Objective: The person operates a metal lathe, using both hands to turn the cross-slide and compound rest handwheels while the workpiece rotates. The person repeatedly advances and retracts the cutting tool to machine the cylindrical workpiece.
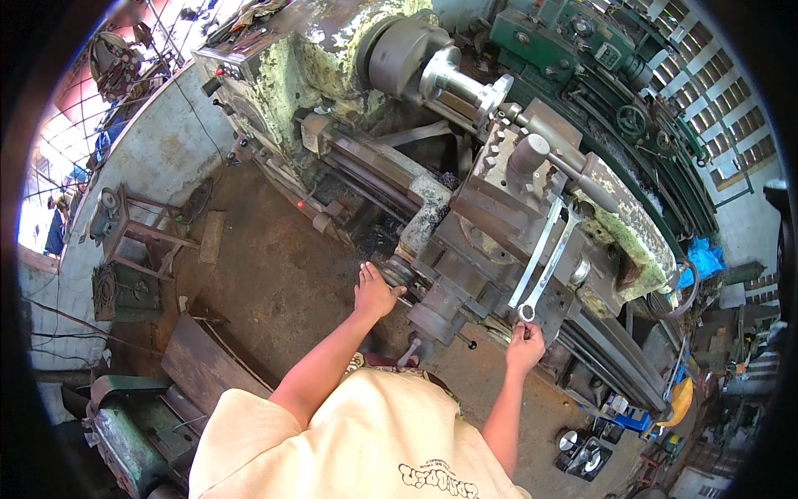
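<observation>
My left hand (374, 295) rests against the round handwheel (399, 271) at the front of a lathe's carriage. Its fingers stretch forward and the thumb is spread to the right. My right hand (525, 345) is closed, pinching the ring end of a long silver combination wrench (549, 271). The wrench slants up to the right over the carriage, its open jaw near the tool post (529, 154). Beside it lies a flat, straight metal bar (536, 254), roughly parallel. Farther back, a shiny flanged metal workpiece (457, 83) sits in the lathe chuck (406, 56).
A second, green lathe (573, 58) stands behind on the right. Along the left wall are a wooden stool (150, 224) and a green metal box (126, 291). A green machine (137, 437) is at lower left. A black tray of parts (586, 456) lies on the floor, lower right.
</observation>
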A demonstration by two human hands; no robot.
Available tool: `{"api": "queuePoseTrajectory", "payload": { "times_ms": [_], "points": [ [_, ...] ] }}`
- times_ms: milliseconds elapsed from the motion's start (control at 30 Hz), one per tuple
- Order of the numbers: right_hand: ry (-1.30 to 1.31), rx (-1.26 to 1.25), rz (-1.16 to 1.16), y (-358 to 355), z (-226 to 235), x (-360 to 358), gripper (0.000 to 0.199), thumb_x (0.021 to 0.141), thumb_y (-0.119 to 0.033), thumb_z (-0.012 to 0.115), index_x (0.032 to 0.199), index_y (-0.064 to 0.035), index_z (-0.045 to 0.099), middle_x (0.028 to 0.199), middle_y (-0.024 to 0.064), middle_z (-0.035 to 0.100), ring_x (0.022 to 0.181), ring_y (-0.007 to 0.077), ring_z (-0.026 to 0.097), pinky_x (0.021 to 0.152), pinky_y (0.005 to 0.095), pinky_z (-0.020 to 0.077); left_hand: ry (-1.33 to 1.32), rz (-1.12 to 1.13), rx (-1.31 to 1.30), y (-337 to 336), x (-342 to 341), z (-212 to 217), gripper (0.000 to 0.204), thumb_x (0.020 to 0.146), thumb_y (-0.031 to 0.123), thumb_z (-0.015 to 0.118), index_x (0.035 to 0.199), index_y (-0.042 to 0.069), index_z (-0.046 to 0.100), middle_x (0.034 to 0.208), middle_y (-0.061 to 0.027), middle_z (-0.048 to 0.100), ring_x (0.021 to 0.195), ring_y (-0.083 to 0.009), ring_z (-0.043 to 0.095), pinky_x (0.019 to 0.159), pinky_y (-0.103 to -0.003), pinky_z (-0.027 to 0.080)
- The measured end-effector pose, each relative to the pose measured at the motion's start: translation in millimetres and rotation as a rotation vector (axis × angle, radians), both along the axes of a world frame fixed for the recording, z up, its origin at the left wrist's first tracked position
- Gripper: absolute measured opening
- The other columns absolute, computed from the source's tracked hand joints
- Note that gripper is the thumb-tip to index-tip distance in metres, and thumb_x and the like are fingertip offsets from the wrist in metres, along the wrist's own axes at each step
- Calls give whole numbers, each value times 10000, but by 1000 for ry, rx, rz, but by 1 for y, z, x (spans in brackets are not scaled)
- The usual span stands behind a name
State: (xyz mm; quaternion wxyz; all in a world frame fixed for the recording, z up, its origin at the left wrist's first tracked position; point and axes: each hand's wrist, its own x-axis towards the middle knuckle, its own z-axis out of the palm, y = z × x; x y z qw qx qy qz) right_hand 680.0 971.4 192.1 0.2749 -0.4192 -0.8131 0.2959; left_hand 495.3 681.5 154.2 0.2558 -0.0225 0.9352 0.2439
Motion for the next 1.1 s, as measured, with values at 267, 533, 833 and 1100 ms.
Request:
{"api": "queuePoseTrajectory", "payload": {
  "times_ms": [267, 533, 833, 1100],
  "points": [
    [12, -8, 1, 0, -2, 0, 149, 856, -156, 736, 832, -17, 688, 571, 74, 542, 512, 191, 482, 535, 378, 424, 1, -21, -6, -3, -2, -4, 1164, 857, 565, 711, 1556, -91, 52, 1647, -280, 94, 1534, -372, 171, 1197, -549, 267],
    [-15, -3, 15, 0, 2, -1, 164, 861, -165, 740, 827, -13, 687, 562, 71, 535, 503, 181, 470, 531, 372, 421, 11, -21, 4, -5, -4, -5, 1171, 852, 567, 719, 1551, -102, 59, 1637, -296, 116, 1527, -382, 187, 1188, -532, 287],
    [0, -42, 9, -1, 4, -1, 152, 861, -162, 733, 852, -15, 694, 566, 58, 527, 515, 167, 468, 532, 362, 416, -15, -8, 35, -7, -8, -15, 1171, 857, 564, 717, 1559, -88, 42, 1650, -276, 85, 1534, -366, 173, 1196, -520, 278],
    [16, -60, -4, -1, 4, -1, 149, 862, -163, 734, 858, -17, 699, 569, 57, 533, 515, 168, 473, 536, 353, 419, -37, -13, 40, -10, -11, -14, 1173, 857, 545, 724, 1555, -98, 34, 1646, -287, 85, 1535, -358, 175, 1198, -477, 296]
  ]
}}
